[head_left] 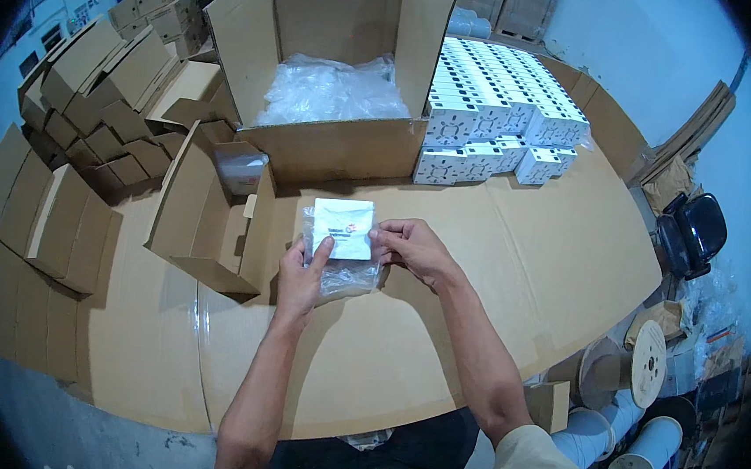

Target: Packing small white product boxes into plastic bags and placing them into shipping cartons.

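Over the middle of the cardboard-covered table I hold a flat white square packet (348, 224) with small print on it. It lies against a clear plastic bag (350, 279), which shows below it and along its left side. My left hand (301, 283) grips both from the lower left, thumb pressed on the packet's face. At the right edge, my right hand (416, 251) is closed in a pinch; whether its fingertips hold the packet or only the bag is hard to tell. Just left of my hands stands an open cardboard box (200, 221) with a whitish plastic-wrapped item (241, 171) inside.
A large open carton (347, 153) full of clear plastic bags (334, 92) stands behind my hands. Stacked white boxes (477, 115) fill the back right. Many brown cartons (67, 228) are piled at left. Cable spools (647, 366) and a black chair (693, 231) stand beyond the table's right edge.
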The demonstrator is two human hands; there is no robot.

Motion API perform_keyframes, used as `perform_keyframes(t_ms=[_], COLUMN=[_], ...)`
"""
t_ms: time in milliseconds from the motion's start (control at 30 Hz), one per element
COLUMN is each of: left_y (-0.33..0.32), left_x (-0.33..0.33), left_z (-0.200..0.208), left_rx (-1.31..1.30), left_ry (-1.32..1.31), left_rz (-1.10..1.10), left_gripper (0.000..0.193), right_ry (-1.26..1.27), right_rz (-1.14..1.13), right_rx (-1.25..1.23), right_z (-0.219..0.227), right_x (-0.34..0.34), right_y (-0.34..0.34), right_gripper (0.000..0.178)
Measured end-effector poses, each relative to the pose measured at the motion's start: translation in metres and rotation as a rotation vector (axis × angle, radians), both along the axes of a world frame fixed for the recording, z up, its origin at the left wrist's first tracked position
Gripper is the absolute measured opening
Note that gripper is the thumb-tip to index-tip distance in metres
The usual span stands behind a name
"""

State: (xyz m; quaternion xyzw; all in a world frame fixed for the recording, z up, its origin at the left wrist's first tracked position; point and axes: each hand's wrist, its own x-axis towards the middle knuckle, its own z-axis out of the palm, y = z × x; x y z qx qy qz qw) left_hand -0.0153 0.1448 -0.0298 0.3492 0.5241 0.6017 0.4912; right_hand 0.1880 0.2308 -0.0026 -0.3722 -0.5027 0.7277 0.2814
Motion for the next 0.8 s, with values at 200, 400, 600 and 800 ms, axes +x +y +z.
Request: perform_keyframes(t_ms=[200, 400, 600, 800], left_y=[0.000, 0.002, 0.004, -0.001], left_x=[0.003, 0.001, 0.002, 0.005], left_z=[0.006, 0.007, 0.005, 0.015], left_rx=[0.025, 0.033, 0.091, 0.116], left_ry=[0.043, 0.065, 0.120, 0.113], left_rz=[-0.042, -0.012, 0.061, 0.098], left_gripper=[0.029, 0.028, 0.029, 0.032], right_ry=[0.021, 0.069, 0.098, 0.007], right_rz=[-0.043, -0.091, -0.148, -0.218], right_rx=[0.049, 0.062, 0.143, 0.328], right_z=[-0.002, 0.002, 0.002, 0.008], right_x=[-0.004, -0.011, -0.014, -0.017], right_y=[-0.001, -0.009, -0.011, -0.018], right_gripper=[0.024, 0.026, 0.031, 0.027])
